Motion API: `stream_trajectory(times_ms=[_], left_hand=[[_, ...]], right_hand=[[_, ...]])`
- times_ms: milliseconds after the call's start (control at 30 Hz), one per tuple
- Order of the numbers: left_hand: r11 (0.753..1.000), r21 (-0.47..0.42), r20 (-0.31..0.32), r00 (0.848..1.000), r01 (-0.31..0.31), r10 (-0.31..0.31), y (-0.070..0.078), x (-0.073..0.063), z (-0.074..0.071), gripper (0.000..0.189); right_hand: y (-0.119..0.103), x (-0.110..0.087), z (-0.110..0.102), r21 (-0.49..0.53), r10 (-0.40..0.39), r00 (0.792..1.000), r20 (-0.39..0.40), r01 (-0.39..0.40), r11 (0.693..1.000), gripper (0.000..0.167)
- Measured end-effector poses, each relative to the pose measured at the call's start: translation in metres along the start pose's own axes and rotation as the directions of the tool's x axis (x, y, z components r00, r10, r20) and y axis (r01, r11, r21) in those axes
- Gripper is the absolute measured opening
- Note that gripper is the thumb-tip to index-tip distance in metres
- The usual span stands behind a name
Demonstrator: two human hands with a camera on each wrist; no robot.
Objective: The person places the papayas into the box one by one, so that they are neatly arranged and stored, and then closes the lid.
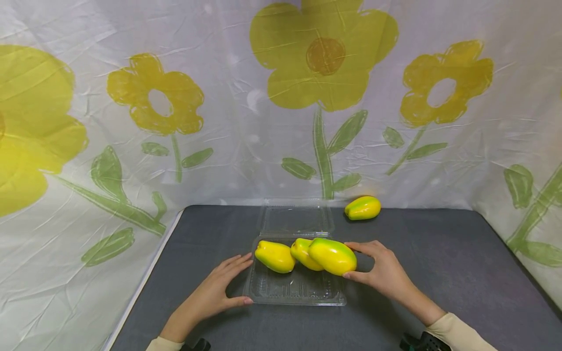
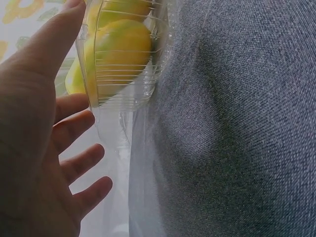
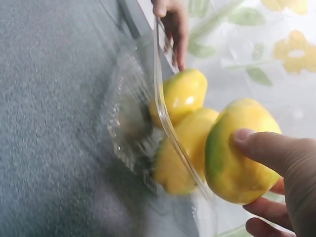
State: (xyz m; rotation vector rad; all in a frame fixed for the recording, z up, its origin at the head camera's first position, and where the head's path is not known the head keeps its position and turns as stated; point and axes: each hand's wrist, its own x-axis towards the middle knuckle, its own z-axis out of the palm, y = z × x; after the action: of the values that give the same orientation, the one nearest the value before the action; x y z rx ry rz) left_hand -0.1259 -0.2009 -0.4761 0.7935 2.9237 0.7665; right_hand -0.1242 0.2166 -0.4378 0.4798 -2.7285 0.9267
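My right hand (image 1: 386, 268) pinches a yellow-green papaya (image 1: 332, 257) between thumb and fingers, above the right side of a clear plastic clamshell box (image 1: 298, 295). Inside the box lie two more papayas, one on the left (image 1: 275, 256) and one near the middle (image 1: 303, 251), partly hidden behind the held fruit. Beside the box's left edge is my left hand (image 1: 215, 290), its fingers spread and its thumb at the front left corner. In the left wrist view the fingertips lie at the box wall (image 2: 116, 74), holding no fruit.
The box's clear lid (image 1: 298, 219) is folded back flat behind the base. Another papaya (image 1: 363, 208) lies at the table's back edge, right of the lid. A dark grey table (image 1: 439, 253) meets a flower-printed curtain (image 1: 246, 161) at the back and sides.
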Motion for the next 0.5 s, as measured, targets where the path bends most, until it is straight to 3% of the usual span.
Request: stream_trajectory(times_ms=[500], left_hand=[[1.0,-0.006,-0.009,1.0,-0.028,0.028,-0.003,0.0,0.001,0.09]], right_hand=[[-0.02,0.002,0.019,0.042,-0.034,0.999,0.034,0.033,0.999,0.066]])
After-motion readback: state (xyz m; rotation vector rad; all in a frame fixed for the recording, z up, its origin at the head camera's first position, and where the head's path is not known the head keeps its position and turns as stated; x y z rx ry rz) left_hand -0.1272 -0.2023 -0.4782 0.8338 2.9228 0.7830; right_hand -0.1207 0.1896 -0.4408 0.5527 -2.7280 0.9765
